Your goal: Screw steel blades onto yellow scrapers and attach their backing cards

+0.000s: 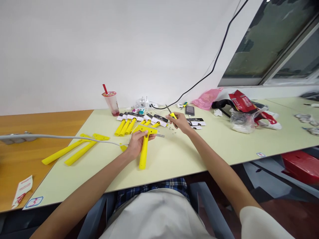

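My left hand (136,144) grips a yellow scraper (144,151) by its wide head, the round handle pointing down toward the table's front edge. A thin metal blade (160,135) sticks out at the right of that head. In my right hand (181,122) is a screwdriver (172,115) with a yellow and black handle, its shaft slanting up and left, away from the scraper. Small metal bits (172,128) lie on the table below it. Behind my left hand, several yellow scrapers (126,127) with black-and-white cards lie in a row.
Two yellow scrapers (81,153) lie at left, near a grey cable (62,136). A drink cup (111,103) with a red straw stands at the back. Chargers (143,103), a phone (189,110) and a pink bag (206,99) line the wall. Plastic bags (241,119) lie right.
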{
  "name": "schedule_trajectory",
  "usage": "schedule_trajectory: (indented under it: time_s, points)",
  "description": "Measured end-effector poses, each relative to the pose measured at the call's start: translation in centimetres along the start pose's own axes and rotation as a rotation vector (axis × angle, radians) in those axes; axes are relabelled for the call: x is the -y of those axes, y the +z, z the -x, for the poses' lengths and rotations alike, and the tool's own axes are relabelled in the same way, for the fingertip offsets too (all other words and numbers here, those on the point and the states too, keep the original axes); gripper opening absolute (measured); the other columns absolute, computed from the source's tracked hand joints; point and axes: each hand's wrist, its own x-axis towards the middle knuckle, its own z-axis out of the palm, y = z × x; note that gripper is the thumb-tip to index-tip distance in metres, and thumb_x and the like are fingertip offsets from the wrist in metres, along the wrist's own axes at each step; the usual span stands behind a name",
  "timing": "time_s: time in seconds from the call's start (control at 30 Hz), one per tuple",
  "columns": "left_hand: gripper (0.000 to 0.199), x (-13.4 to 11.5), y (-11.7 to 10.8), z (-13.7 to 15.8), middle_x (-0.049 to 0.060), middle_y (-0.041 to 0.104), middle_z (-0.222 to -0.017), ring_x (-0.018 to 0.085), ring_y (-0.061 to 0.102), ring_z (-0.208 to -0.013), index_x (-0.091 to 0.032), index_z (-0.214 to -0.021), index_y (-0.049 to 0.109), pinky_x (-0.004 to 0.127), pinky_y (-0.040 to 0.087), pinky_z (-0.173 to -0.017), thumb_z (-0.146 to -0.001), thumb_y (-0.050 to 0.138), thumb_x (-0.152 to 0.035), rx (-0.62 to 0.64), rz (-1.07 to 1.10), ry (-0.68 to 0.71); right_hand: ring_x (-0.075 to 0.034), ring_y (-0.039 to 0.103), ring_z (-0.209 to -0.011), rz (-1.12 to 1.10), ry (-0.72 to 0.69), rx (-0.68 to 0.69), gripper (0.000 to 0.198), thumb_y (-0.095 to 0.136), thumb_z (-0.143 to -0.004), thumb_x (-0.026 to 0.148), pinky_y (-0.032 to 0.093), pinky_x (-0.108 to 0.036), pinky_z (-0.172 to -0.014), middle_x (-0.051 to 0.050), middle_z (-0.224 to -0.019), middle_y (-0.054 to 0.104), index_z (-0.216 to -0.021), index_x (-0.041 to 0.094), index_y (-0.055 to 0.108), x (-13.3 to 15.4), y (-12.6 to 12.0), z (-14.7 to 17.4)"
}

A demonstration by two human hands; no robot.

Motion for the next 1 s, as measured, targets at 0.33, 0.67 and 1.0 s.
schedule_trajectory:
  time_s: [0.33, 0.67, 1.0]
  points:
    - [0.007, -0.9, 0.3, -0.2, 0.017, 0.084, -0.103, 0.031, 0.082, -0.117, -0.011, -0.092, 0.073, 0.039, 0.064, -0.113, -0.089, 0.076, -0.005, -0.104, 0.116, -0.048, -0.010, 0.038, -0.056, 0.299, 0.080, 0.032, 0.062, 0.090, -0.069, 0.074, 0.030, -0.026, -0.050, 0.004, -0.065, 0.049, -0.080, 0.019, 0.065, -3.5, -5.9, 0.7]
    - [0.007, 0.3, 0.3, 0.0, 0.019, 0.085, -0.108, 0.028, 0.084, -0.110, -0.007, -0.097, 0.077, 0.037, 0.062, -0.115, -0.092, 0.073, -0.005, -0.082, 0.109, -0.141, -0.011, 0.042, -0.057, 0.518, 0.236, 0.446, 0.052, 0.095, -0.063, 0.058, 0.032, -0.027, -0.051, 0.004, -0.062, 0.053, -0.091, 0.016, 0.082, -3.4, -7.3, 0.5]
    - [0.011, 1.3, 0.4, 0.5, 0.020, 0.085, -0.111, 0.026, 0.085, -0.102, -0.005, -0.099, 0.081, 0.040, 0.060, -0.118, -0.096, 0.070, -0.006, 0.024, 0.071, -0.212, -0.013, 0.047, -0.057, 0.513, 0.231, 0.477, 0.053, 0.092, -0.068, 0.062, 0.035, -0.026, -0.048, 0.005, -0.064, 0.055, -0.093, 0.018, 0.078, -4.0, -7.0, 0.5]
